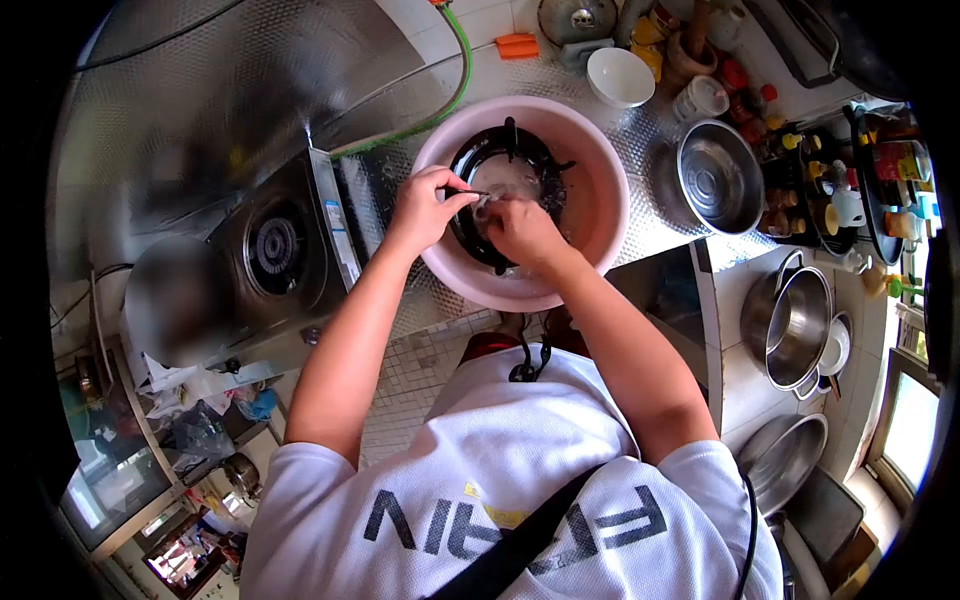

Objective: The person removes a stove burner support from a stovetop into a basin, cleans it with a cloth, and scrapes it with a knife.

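A pink basin [601,150] stands on the silvery counter in front of me. In it lies a round black pan support [478,150], a ring with short prongs, in what looks like shallow water. My left hand [425,205] pinches a small dark prong or rod at the ring's left side. My right hand [525,232] is closed over the middle of the ring, close beside my left hand, around something whitish or shiny that is too small to make out.
A gas burner [277,245] is at the left, with a green hose [466,62] behind it. Behind the basin are an orange object [517,46] and a white bowl [620,78]. A metal basin [718,178], bottles and steel pots [790,320] stand at the right.
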A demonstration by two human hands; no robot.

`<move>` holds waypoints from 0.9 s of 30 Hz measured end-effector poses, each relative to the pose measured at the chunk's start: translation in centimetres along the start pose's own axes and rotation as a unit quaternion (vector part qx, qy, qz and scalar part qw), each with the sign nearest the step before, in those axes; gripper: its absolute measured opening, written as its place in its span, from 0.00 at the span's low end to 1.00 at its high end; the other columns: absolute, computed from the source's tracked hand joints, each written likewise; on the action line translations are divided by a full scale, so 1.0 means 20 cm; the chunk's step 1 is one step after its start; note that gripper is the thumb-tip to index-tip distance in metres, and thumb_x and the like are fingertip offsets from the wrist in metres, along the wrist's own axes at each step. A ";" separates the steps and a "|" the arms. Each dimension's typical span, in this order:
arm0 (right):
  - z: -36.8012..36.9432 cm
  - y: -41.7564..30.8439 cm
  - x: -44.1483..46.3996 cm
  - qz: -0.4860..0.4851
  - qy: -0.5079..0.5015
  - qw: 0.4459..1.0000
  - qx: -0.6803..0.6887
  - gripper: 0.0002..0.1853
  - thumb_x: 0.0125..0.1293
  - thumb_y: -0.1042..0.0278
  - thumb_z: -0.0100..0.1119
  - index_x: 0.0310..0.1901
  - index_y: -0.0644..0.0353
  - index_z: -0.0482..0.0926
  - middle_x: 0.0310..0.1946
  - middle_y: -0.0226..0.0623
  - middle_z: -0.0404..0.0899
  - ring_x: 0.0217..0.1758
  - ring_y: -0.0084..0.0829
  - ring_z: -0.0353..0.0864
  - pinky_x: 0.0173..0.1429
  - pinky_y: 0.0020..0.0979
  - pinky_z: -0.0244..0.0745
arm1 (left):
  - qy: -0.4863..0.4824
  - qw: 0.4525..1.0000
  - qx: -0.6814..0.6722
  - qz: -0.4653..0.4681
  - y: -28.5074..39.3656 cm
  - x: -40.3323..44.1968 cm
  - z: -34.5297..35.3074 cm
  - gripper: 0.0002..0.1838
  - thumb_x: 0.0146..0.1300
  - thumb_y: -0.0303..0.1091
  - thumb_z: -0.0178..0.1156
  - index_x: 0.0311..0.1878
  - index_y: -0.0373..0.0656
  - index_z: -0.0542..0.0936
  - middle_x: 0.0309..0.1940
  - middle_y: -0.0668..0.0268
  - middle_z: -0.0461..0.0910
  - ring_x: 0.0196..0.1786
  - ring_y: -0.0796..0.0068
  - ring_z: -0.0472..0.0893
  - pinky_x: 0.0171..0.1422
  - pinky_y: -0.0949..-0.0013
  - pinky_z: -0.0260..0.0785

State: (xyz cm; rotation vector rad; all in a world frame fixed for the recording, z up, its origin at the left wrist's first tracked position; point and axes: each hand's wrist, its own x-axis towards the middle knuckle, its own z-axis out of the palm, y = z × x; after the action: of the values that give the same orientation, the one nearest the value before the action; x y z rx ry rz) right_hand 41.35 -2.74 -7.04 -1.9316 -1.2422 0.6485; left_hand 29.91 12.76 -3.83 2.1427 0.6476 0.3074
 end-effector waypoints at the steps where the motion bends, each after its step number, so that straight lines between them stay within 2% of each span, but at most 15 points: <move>1: 0.00 0.01 0.02 0.039 -0.022 0.999 0.013 0.11 0.59 0.67 0.60 0.40 0.59 0.87 0.44 0.51 0.83 0.43 0.55 0.84 0.50 0.46 0.81 | 0.015 0.998 0.044 0.044 0.02 -0.01 0.00 0.10 0.56 0.32 0.74 0.34 0.37 0.84 0.33 0.64 0.81 0.37 0.73 0.78 0.44 0.69 0.69; 5: 0.07 -0.11 -0.03 0.068 0.142 0.977 0.147 0.13 0.63 0.63 0.61 0.42 0.62 0.86 0.45 0.54 0.81 0.48 0.55 0.82 0.56 0.44 0.76 | 0.087 0.993 -0.001 0.077 0.03 -0.01 0.05 0.11 0.52 0.31 0.75 0.31 0.36 0.83 0.31 0.59 0.81 0.37 0.59 0.81 0.45 0.63 0.72; 7: 0.10 -0.08 -0.06 -0.009 0.134 0.978 0.157 0.11 0.62 0.65 0.61 0.42 0.59 0.87 0.45 0.50 0.81 0.49 0.52 0.82 0.54 0.48 0.75 | 0.071 0.994 0.008 0.080 0.01 -0.01 0.03 0.11 0.50 0.31 0.76 0.31 0.36 0.83 0.31 0.59 0.81 0.36 0.59 0.81 0.44 0.62 0.73; 10: 0.04 -0.02 -0.11 -0.092 0.040 0.995 -0.012 0.11 0.60 0.66 0.62 0.41 0.56 0.88 0.45 0.45 0.81 0.52 0.46 0.80 0.53 0.49 0.73 | 0.076 0.989 0.016 0.125 -0.03 -0.02 0.00 0.12 0.48 0.29 0.77 0.31 0.36 0.83 0.32 0.58 0.81 0.37 0.59 0.82 0.44 0.61 0.73; 13: -0.05 -0.03 -0.04 -0.002 -0.059 0.993 -0.099 0.11 0.57 0.66 0.62 0.41 0.52 0.89 0.46 0.41 0.80 0.56 0.43 0.78 0.53 0.49 0.70 | 0.049 0.995 0.028 0.082 -0.03 -0.05 0.01 0.11 0.48 0.27 0.76 0.30 0.36 0.83 0.33 0.58 0.81 0.39 0.58 0.82 0.44 0.63 0.73; 14: -0.01 -0.01 -0.04 -0.007 -0.020 0.995 -0.096 0.09 0.62 0.67 0.61 0.41 0.56 0.88 0.39 0.36 0.81 0.46 0.36 0.81 0.49 0.42 0.73 | 0.020 0.997 0.012 0.071 -0.04 -0.06 0.01 0.11 0.51 0.23 0.74 0.38 0.38 0.84 0.36 0.61 0.82 0.40 0.65 0.83 0.46 0.67 0.74; 16: 0.12 0.13 0.02 0.124 -0.022 0.965 0.231 0.09 0.67 0.67 0.59 0.42 0.60 0.86 0.34 0.32 0.80 0.38 0.27 0.78 0.44 0.33 0.72 | 0.048 0.988 -0.148 -0.009 -0.04 -0.06 0.07 0.16 0.54 0.20 0.71 0.46 0.38 0.82 0.39 0.62 0.83 0.42 0.70 0.83 0.48 0.69 0.75; 17: 0.16 0.17 0.04 0.185 -0.022 0.903 0.387 0.09 0.69 0.67 0.58 0.42 0.62 0.86 0.31 0.29 0.79 0.35 0.23 0.76 0.42 0.29 0.72 | 0.061 0.971 -0.227 -0.050 -0.04 -0.07 0.09 0.18 0.55 0.18 0.69 0.50 0.38 0.82 0.41 0.63 0.84 0.43 0.73 0.83 0.49 0.71 0.76; 18: 0.12 0.08 0.03 0.207 0.038 0.848 0.487 0.10 0.74 0.69 0.54 0.43 0.65 0.83 0.28 0.25 0.76 0.31 0.17 0.71 0.38 0.21 0.69 | 0.062 0.955 -0.283 -0.067 -0.04 -0.08 0.10 0.23 0.58 0.16 0.66 0.59 0.36 0.77 0.46 0.63 0.83 0.45 0.78 0.82 0.52 0.73 0.76; 21: 0.15 0.10 0.03 0.194 0.010 0.816 0.544 0.10 0.75 0.70 0.51 0.45 0.64 0.82 0.27 0.24 0.75 0.32 0.19 0.73 0.40 0.22 0.71 | 0.111 0.929 -0.324 -0.142 -0.06 -0.07 0.17 0.22 0.59 0.16 0.65 0.58 0.34 0.78 0.45 0.63 0.83 0.46 0.77 0.82 0.53 0.73 0.75; 22: 0.12 0.11 0.01 0.165 -0.019 0.856 0.489 0.08 0.72 0.72 0.54 0.45 0.61 0.83 0.31 0.27 0.78 0.35 0.27 0.78 0.42 0.27 0.74 | 0.101 0.917 -0.355 -0.149 -0.07 -0.07 0.18 0.19 0.60 0.17 0.65 0.56 0.33 0.78 0.42 0.67 0.82 0.44 0.78 0.81 0.52 0.73 0.75; 24: 0.11 0.12 -0.01 0.004 0.021 0.945 0.327 0.08 0.68 0.75 0.56 0.44 0.58 0.84 0.36 0.32 0.80 0.40 0.33 0.80 0.43 0.32 0.74 | 0.113 0.929 -0.328 -0.128 -0.08 -0.07 0.20 0.16 0.62 0.20 0.65 0.53 0.34 0.78 0.40 0.67 0.82 0.43 0.79 0.81 0.49 0.72 0.74; 25: 0.09 0.11 -0.01 -0.078 0.041 0.967 0.238 0.09 0.67 0.76 0.57 0.44 0.56 0.84 0.39 0.35 0.80 0.42 0.36 0.80 0.44 0.34 0.74 | 0.118 0.935 -0.314 -0.117 -0.09 -0.07 0.20 0.14 0.63 0.21 0.65 0.52 0.35 0.78 0.39 0.68 0.82 0.42 0.79 0.80 0.48 0.71 0.74; 26: 0.05 0.12 -0.05 -0.091 0.011 0.981 0.173 0.12 0.58 0.79 0.61 0.42 0.51 0.86 0.46 0.39 0.79 0.49 0.43 0.78 0.47 0.41 0.73 | 0.105 0.954 -0.265 -0.098 -0.10 -0.06 0.21 0.13 0.63 0.23 0.65 0.50 0.35 0.77 0.38 0.66 0.82 0.40 0.77 0.80 0.46 0.70 0.74; 27: 0.00 0.07 -0.07 -0.122 0.021 0.985 0.121 0.13 0.57 0.78 0.61 0.42 0.51 0.86 0.45 0.38 0.79 0.49 0.42 0.78 0.47 0.42 0.73 | 0.094 0.969 -0.215 -0.079 -0.09 -0.05 0.20 0.12 0.64 0.25 0.65 0.49 0.36 0.77 0.36 0.65 0.82 0.39 0.76 0.80 0.45 0.69 0.74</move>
State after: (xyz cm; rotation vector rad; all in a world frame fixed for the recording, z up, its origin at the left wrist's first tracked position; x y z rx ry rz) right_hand 41.59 -4.42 -8.19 -1.5566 -1.2846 0.5981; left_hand 30.14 10.38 -7.75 1.6509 0.7756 0.5169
